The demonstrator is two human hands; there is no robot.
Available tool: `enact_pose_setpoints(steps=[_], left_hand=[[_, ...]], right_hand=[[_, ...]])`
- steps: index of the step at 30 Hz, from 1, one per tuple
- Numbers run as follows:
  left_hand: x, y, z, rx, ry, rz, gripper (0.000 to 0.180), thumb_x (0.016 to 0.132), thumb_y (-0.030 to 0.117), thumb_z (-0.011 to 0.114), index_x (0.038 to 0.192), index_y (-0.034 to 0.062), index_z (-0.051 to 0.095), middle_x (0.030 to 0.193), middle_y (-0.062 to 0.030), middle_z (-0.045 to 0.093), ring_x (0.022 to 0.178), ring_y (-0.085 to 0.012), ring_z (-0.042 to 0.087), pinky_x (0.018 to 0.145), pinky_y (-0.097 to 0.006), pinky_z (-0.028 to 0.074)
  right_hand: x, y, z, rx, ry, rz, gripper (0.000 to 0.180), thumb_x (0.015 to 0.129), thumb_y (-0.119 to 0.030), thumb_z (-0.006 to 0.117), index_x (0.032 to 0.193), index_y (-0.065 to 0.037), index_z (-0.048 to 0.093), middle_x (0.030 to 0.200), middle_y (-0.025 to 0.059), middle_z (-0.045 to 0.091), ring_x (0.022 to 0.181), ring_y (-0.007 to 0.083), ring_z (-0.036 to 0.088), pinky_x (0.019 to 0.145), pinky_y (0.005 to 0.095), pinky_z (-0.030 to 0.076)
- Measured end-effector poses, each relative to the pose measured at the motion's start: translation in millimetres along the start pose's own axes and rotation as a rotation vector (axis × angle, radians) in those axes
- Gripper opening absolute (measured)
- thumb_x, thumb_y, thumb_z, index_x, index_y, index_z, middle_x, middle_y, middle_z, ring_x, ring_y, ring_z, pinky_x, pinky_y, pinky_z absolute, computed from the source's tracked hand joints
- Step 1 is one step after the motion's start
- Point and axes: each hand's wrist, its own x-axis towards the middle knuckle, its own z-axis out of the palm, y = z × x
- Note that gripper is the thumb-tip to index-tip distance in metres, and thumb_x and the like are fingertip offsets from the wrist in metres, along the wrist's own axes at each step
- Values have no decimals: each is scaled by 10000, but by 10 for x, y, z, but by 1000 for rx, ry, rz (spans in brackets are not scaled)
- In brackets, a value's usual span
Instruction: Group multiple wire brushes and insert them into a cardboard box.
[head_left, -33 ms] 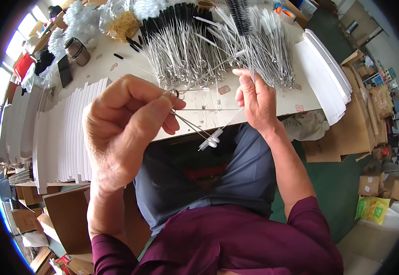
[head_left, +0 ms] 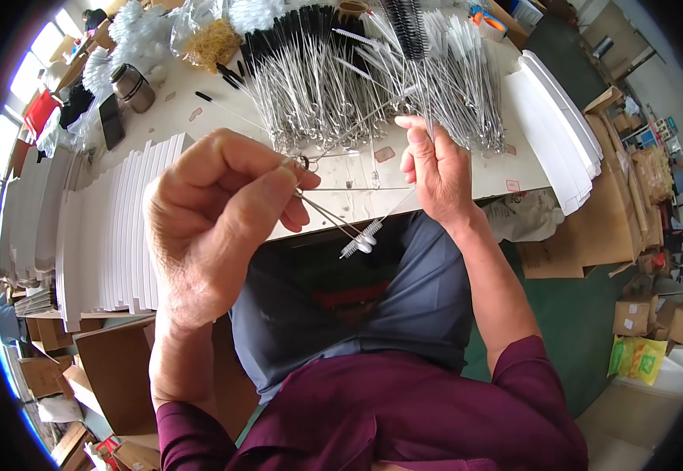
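Observation:
My left hand (head_left: 214,216) pinches a small metal ring (head_left: 303,163) and the looped wire ends of thin cleaning brushes between thumb and fingertips. From this pinch several wire stems fan out. Two lead down to the right, to small white-tipped brushes (head_left: 363,239) hanging above my lap. Another wire runs level toward my right hand (head_left: 443,177), which is closed around thin wire stems. A large black-bristled brush (head_left: 405,33) stands up beyond it, its stem passing down to these fingers. Where exactly each wire ends inside the fingers is hidden.
Piles of black brushes (head_left: 298,59) and white brushes (head_left: 467,86) cover the table's far side. White folded cartons (head_left: 114,235) stand at left, more white cartons (head_left: 557,129) at right. A thermos flask (head_left: 132,88), a phone (head_left: 111,122) and a tape roll (head_left: 489,23) lie around.
My right hand and the black-bristled brush have shifted very slightly up and left. My left hand and the ring are almost unmoved.

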Motion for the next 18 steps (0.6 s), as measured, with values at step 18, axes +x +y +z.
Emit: enact_pose_setpoints(steps=[18], left_hand=[[-40, 46, 29, 37, -27, -83, 75, 944, -8, 591, 893, -38, 636, 901, -159, 708, 739, -173, 694, 790, -341, 566]], right_hand=[[179, 295, 113, 73, -17, 118, 364, 1113, -307, 509, 1183, -4, 698, 759, 51, 682, 516, 51, 517, 509, 233, 455]])
